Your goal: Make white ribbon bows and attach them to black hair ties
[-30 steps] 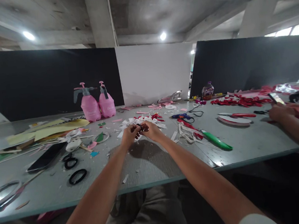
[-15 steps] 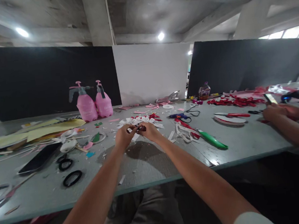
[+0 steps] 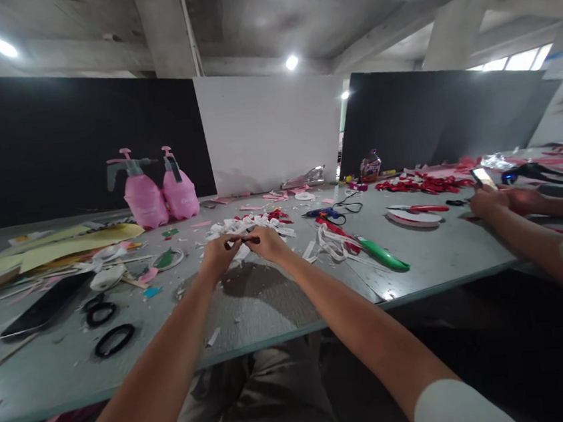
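Observation:
Over the middle of the table, my left hand (image 3: pixel 219 252) and my right hand (image 3: pixel 265 242) meet fingertip to fingertip. Both are closed in a pinch on something small and dark, too little to make out. Just behind them lies a heap of white ribbon pieces (image 3: pixel 235 225), with red ribbon pieces (image 3: pixel 278 215) at its right side. To the right of my right hand are loose white strips (image 3: pixel 334 242) and a tool with a green handle (image 3: pixel 384 254). A blue glue gun (image 3: pixel 329 213) rests farther back.
Two pink spray bottles (image 3: pixel 146 202) stand at the back left. A black phone (image 3: pixel 47 306) and black scissors (image 3: pixel 114 341) lie at left. A white ribbon roll (image 3: pixel 414 217) is at right, near a co-worker's hands holding a lit phone (image 3: pixel 484 179). The table's front edge (image 3: pixel 274 336) runs below my forearms.
My view has turned slightly right, so everything sits farther left in the picture. My hands keep their pinch at the same spot by the white heap.

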`<state>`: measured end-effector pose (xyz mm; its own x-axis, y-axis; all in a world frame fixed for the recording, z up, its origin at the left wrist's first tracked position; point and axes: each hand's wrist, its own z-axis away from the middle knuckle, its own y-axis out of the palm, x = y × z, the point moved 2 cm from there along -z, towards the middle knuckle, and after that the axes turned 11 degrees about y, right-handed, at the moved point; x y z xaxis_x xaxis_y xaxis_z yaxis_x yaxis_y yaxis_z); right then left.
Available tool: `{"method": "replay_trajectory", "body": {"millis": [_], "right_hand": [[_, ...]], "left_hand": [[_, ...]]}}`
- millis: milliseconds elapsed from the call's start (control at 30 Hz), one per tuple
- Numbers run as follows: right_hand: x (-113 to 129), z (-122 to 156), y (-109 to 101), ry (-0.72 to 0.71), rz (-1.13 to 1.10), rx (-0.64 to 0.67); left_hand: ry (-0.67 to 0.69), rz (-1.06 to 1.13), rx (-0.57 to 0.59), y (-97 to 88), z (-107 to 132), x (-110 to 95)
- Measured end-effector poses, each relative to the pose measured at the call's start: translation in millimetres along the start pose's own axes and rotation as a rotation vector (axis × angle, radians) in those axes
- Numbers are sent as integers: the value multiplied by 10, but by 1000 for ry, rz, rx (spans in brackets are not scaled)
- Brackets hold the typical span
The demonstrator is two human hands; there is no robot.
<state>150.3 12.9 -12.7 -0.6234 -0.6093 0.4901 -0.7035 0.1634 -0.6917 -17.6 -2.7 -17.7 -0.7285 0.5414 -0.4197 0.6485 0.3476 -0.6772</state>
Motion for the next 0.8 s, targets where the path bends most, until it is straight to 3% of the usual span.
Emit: {"method": "replay_trajectory", "body": {"millis": [800], "right_hand": [[-6,29,15,2,-99,-7]], "left_hand": [[-3,46,-4,-31,52,-15]]}}
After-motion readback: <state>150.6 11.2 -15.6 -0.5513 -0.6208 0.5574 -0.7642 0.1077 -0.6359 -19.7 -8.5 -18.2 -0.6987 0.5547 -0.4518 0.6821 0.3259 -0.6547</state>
